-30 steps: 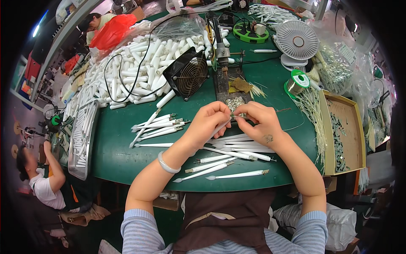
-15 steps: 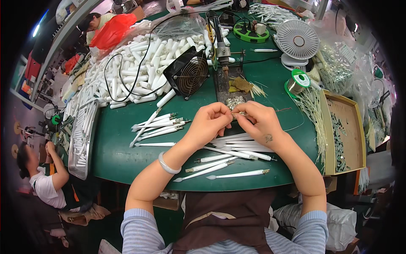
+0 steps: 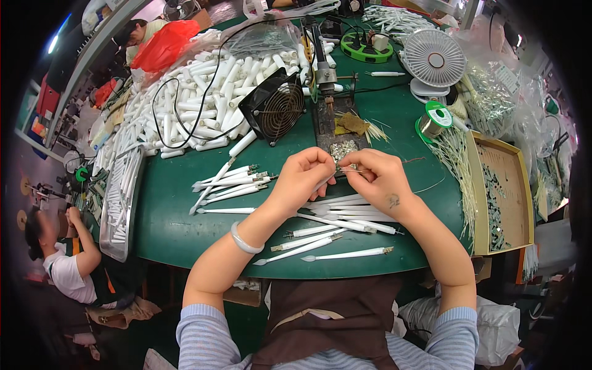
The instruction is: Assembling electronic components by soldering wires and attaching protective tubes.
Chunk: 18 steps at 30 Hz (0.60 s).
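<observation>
My left hand point(image 3: 306, 176) and my right hand point(image 3: 377, 177) meet over the middle of the bench, fingertips almost touching. Between finger and thumb, the right one pinches a thin pale wire point(image 3: 353, 170). The left fingers are closed too, but what they hold is too small and hidden to name. Just beyond the fingertips lies a heap of silvery solder scraps point(image 3: 343, 148). Beneath and in front of my hands are slim white plastic sticks point(image 3: 348, 253) with clear flame-shaped tips and small parts at the other end. More such sticks point(image 3: 231, 184) lie left of my left hand.
A soldering stand point(image 3: 325, 75) rises behind my hands, beside a black fan point(image 3: 272, 106) and piled white tubes point(image 3: 209, 92). At right are a solder spool point(image 3: 435, 119), a white fan point(image 3: 434, 58), bundled wires point(image 3: 457, 166) and a cardboard box point(image 3: 523, 203). Another person point(image 3: 71, 259) sits at left.
My left hand has shifted and turned slightly, its fingers a little higher. The thin wire by the right fingertips shows more clearly. The sticks on the bench have not moved.
</observation>
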Available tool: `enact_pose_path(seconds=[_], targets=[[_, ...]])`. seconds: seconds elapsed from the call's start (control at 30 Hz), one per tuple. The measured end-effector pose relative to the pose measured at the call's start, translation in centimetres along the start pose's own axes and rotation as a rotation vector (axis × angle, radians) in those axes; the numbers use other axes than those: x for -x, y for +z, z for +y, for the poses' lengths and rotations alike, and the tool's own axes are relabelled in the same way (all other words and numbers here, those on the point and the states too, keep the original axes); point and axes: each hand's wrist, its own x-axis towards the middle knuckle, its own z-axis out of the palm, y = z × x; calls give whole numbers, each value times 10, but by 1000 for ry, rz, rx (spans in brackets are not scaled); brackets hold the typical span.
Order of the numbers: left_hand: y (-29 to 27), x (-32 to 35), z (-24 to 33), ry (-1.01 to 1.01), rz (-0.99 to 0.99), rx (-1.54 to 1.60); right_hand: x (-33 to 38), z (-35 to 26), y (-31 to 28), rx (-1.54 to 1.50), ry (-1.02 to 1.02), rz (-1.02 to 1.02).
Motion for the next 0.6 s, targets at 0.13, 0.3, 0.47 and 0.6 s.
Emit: enact_pose_path(seconds=[0.13,0.3,0.47,0.6], targets=[[-1,-1,-3,15,21,-1,0,-2,-1,-119,148,-47],[0,0,-3,21,39,3,-1,-2,-2,-210,264,-79],[-1,0,-2,-13,32,10,0,-5,0,-175,166,-100],[-1,-1,-3,-5,-2,-11,1,-1,1,-78,42,-100]])
